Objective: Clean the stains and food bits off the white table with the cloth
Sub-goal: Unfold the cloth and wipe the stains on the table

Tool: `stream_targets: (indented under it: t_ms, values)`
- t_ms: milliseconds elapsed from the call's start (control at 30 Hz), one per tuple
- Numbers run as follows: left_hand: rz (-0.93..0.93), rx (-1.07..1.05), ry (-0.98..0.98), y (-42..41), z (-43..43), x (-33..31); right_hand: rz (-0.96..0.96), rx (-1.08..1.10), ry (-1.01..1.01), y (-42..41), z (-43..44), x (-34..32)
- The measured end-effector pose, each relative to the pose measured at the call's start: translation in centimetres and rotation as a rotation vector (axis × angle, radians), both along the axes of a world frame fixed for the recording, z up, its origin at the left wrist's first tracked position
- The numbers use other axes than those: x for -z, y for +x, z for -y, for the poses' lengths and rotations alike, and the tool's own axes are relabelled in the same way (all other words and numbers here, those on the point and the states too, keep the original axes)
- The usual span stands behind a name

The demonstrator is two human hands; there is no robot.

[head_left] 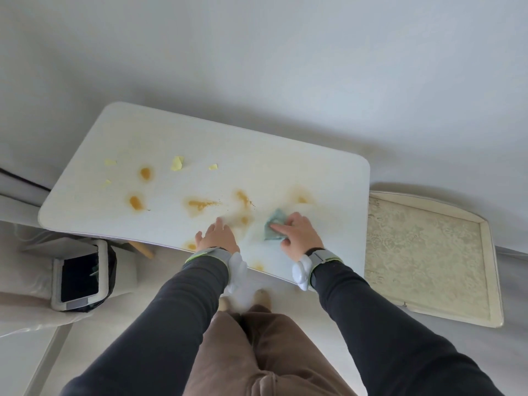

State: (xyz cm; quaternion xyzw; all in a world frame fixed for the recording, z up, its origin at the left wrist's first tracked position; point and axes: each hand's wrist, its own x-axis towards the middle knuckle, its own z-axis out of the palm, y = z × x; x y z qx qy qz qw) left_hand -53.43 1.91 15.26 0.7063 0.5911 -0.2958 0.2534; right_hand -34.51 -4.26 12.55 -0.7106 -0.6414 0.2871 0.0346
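- Brown trousers (pixel 257 352) and two dark sleeves (pixel 171 324) fill the bottom of the view, so the person is standing right at the near edge of the white table (pixel 285 167).
- Right hand (pixel 298 232) has the cloth (pixel 273 228). Its fingers are curled over the blue-green fabric with the index finger laid across it, pressing it onto the surface close to the near edge, toward the right end.
- Left hand (pixel 218 235) grips nothing. It lies flat with straight fingers on the surface beside the cloth, by the near edge, and looks like it's bracing.
- Between the two hands sits a small orange spot (pixel 244 220), not wiped yet.
- The surface round the cloth looks smeary, and the pale stain (pixel 301 199) just beyond it is fainter than the others. My guess is wiping has only started there.
- Lots left: two orange streaks (pixel 201 204) mid-surface, two thick orange blobs (pixel 135 202) toward the left end, plus orange marks (pixel 191 246) right on the near edge.
- Yellow food bits (pixel 177 162) lie scattered toward the far-left corner, and none have been gathered.
- An open bin (pixel 81 275) sits on the floor off the left end, probably where the bits end up.
- Overall I'd call this early: one corner begun, most of the mess untouched.
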Motion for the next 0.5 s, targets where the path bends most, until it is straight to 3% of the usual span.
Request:
stream_targets:
  t_ms: [133, 267, 367, 500]
  values:
    - [-0.009, 0.027, -0.023, -0.1, -0.4, -0.1, 0.066, 0.482, 0.004, 3.7, 0.0, 0.0]
    - [-0.005, 0.023, -0.053, -0.5, -0.7, -0.1, 0.064, 0.852, -0.138, 3.3, -2.5, -0.5]
    - [0.01, 0.001, -0.057, -0.5, -0.7, 0.0, 0.119, 0.744, -0.17, 0.9, -4.1, -0.7]
    - [0.012, -0.005, -0.081, -0.5, -0.7, -0.1, -0.003, 0.209, -0.098, -2.4, -4.0, -0.8]
